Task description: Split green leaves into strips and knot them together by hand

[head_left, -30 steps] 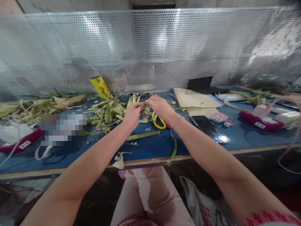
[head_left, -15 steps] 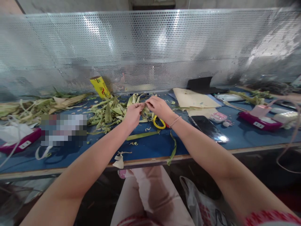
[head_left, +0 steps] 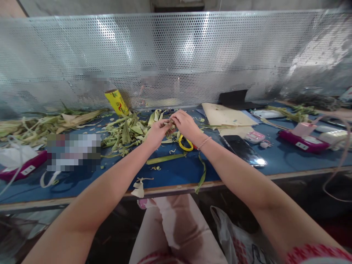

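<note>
My left hand (head_left: 157, 132) and my right hand (head_left: 184, 124) meet fingertip to fingertip over the middle of the blue table. Both are closed, pinching a small greenish-brown piece of dried leaf (head_left: 172, 127) between them; the fingers cover most of it. Left of my hands lies a heap of pale green dried leaf strips (head_left: 123, 136). Just below my right hand is a yellow loop (head_left: 186, 148) with a bit of red at its side, partly hidden by the wrist. One flat green strip (head_left: 166, 158) lies nearer to me.
A yellow packet (head_left: 117, 102) leans near the perforated metal screen (head_left: 176, 55). Rightward are brown cardboard (head_left: 224, 115), a black phone (head_left: 243, 150), a pink-and-white case (head_left: 255, 137) and a purple power strip (head_left: 302, 142). Longer dried leaves (head_left: 55, 124) lie far left.
My left hand has drawn slightly left and its fingers have shifted, so more of the leaf piece shows. My right hand has barely moved.
</note>
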Demonstrator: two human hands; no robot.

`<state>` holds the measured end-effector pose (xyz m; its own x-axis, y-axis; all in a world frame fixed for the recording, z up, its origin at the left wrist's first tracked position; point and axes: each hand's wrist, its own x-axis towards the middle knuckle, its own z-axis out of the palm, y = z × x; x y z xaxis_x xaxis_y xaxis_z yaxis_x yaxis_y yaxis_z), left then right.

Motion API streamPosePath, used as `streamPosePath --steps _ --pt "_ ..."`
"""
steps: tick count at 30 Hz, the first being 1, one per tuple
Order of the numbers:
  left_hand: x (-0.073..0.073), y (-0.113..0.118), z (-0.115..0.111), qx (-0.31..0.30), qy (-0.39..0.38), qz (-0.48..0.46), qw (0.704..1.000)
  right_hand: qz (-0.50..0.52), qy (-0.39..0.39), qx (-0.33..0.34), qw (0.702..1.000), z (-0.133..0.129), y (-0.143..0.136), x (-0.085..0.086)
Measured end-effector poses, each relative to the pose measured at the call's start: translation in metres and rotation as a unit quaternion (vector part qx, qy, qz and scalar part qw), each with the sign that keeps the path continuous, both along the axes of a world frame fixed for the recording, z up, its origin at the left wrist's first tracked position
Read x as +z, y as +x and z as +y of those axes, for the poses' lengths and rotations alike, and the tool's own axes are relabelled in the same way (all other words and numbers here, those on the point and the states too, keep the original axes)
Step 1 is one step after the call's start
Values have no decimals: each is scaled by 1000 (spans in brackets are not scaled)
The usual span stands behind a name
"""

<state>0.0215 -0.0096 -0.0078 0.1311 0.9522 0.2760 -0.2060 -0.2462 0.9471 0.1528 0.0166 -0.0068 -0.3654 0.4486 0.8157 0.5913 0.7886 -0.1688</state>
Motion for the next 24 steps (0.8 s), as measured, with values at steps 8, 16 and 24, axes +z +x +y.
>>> streamPosePath --steps 8,16,24 --pt "-4 -3 7 104 48 71 991 -51 -4 -59 997 -2 1 1" --pt "2 -12 3 272 319 302 856 -62 21 -69 995 -7 -2 0" --pt "-1 -8 2 290 298 293 861 -64 5 -101 993 -13 -8 0"
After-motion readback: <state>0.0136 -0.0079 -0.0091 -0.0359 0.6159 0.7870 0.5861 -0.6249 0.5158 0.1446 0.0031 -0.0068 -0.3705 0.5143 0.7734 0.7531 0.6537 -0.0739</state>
